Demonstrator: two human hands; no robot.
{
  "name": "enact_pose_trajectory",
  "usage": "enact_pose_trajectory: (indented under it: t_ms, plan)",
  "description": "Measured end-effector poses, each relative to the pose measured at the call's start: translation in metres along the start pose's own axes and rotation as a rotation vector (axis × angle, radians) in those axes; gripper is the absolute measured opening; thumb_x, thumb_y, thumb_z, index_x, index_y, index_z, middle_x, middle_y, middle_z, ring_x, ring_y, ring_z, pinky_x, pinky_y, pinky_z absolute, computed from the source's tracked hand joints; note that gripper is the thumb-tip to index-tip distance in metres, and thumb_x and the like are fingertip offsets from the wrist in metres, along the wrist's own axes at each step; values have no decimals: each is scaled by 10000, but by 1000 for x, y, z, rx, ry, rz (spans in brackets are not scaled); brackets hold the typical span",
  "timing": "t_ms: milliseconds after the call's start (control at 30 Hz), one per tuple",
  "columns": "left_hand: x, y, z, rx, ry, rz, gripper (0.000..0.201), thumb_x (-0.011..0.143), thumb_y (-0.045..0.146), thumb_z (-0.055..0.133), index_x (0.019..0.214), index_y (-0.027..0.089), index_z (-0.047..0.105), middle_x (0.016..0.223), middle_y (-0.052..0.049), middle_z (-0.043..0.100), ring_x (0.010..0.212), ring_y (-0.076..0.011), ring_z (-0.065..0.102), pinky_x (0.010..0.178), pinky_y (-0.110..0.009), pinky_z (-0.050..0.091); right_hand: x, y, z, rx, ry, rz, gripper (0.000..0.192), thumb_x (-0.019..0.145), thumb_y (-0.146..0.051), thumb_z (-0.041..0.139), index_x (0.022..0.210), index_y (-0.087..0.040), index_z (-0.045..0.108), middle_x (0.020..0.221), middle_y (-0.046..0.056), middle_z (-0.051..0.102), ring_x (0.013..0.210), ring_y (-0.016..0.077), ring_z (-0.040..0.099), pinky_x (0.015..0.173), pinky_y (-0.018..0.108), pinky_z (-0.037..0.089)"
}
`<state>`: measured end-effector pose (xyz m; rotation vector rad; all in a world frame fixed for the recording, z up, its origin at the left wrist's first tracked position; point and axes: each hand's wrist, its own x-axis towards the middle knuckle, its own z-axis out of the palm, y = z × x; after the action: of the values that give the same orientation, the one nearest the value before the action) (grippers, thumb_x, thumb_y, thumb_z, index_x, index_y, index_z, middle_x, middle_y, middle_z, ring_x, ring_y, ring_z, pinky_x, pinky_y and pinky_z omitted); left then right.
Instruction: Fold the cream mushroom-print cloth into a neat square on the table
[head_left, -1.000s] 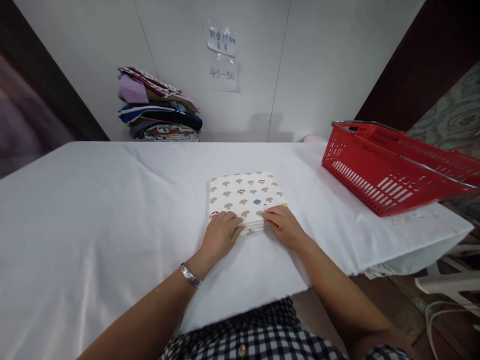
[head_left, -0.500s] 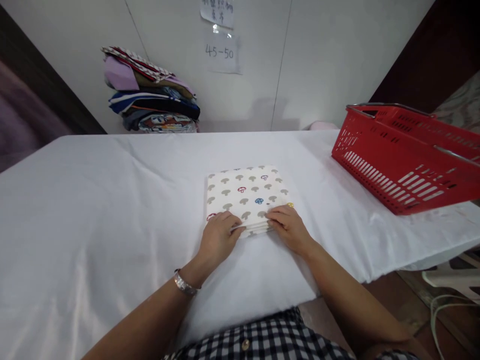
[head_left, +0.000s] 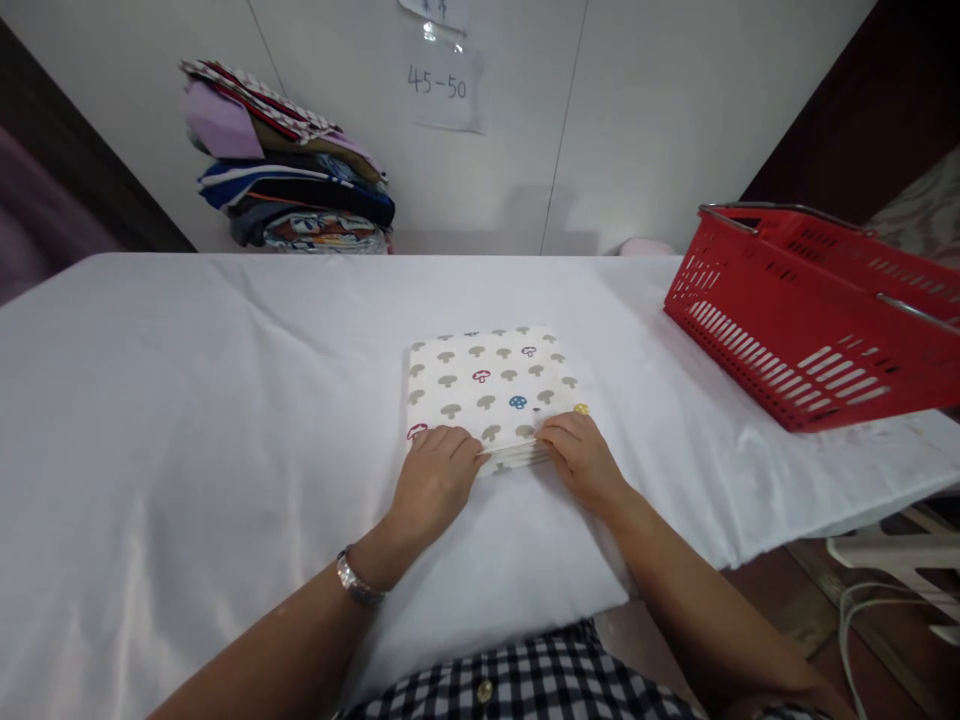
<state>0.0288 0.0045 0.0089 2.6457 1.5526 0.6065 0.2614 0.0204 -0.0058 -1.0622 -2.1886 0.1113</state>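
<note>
A folded white cloth [head_left: 502,385] printed with grey and coloured mushrooms lies flat in a neat square in front of me. Several layers show along its near edge. My left hand [head_left: 439,480] grips the near left part of that edge, fingers on top and the thumb hidden beneath the hand. At the near right, my right hand [head_left: 581,455] pinches the same edge between thumb and fingers. A bare stretch of folded edge shows between the two hands. A silver bracelet [head_left: 360,578] circles my left wrist.
The cloth rests on a table with a white cover [head_left: 247,420]. A red plastic basket [head_left: 810,320] stands at the right end. At the back left, a stack of folded fabrics [head_left: 292,170] leans by the wall, which bears a paper sign [head_left: 446,88]. A white stool [head_left: 900,550] is below right.
My left hand has turned over slightly, its fingers now flatter over the cloth's near edge. The right hand has barely moved, and the camera view has shifted a little.
</note>
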Motion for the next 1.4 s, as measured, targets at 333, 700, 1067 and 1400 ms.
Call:
enact_pose_trajectory:
  t_ms: [333,700,1067,1400]
  plan:
    - [-5,-5,6,-50,14,53,193,916,317,462,948,214,622,897,-41,620,846,-200,520,788,-369,389,0,-1,-5,51,-109,14,173,893,-166,468,970,-213,616,949,64,622,910,195,540,806,361,416]
    - [-4,-9,10,-96,70,65,191,918,267,450,908,202,630,832,-33,596,785,-192,517,711,-349,395,-2,0,0,39,-78,-31,230,863,-133,493,1058,-219,579,1005,75,592,930,210,525,801,397,444]
    - [-7,-3,13,-31,128,82,167,896,191,478,807,190,619,776,-27,579,754,-192,493,690,-353,361,-7,6,7,-3,-40,-66,208,863,-104,493,1001,-228,587,941,58,596,876,201,538,760,385,457]
    - [-6,-6,18,-102,57,4,132,878,205,521,786,190,613,826,-31,586,797,-198,495,720,-353,382,-5,2,10,11,29,-61,202,792,-88,528,932,-214,601,897,51,599,838,192,541,753,373,444]
